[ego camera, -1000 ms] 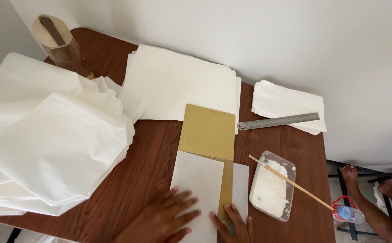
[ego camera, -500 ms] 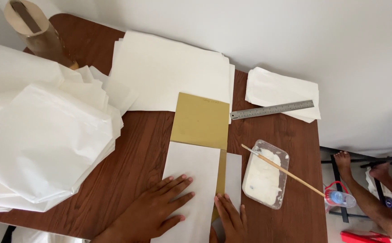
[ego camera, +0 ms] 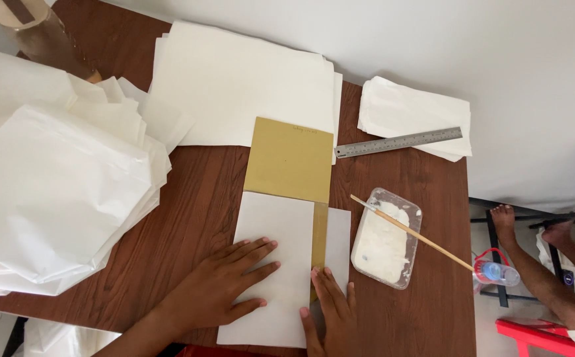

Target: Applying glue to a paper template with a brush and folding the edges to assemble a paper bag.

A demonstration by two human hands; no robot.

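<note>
My left hand (ego camera: 224, 286) lies flat, fingers spread, on a folded white paper sheet (ego camera: 275, 225) at the table's near edge. My right hand (ego camera: 332, 312) presses flat on the narrower right flap of that sheet. Between the two flaps a strip of a tan card template (ego camera: 290, 158) shows; the card sticks out beyond the sheet toward the wall. Neither hand grips anything.
A clear tub of white paste (ego camera: 386, 239) with a stick brush (ego camera: 411, 231) sits right of the sheet. A steel ruler (ego camera: 398, 141) lies on a small paper stack (ego camera: 414, 115). Large white sheets (ego camera: 244, 82) and a heap of folded paper (ego camera: 56, 185) fill the brown table (ego camera: 188, 205). Another person's legs (ego camera: 538, 264) are at right.
Both hands slid up the white sheet, flattening it over the card. The view shifted so the table sits lower and larger in frame.
</note>
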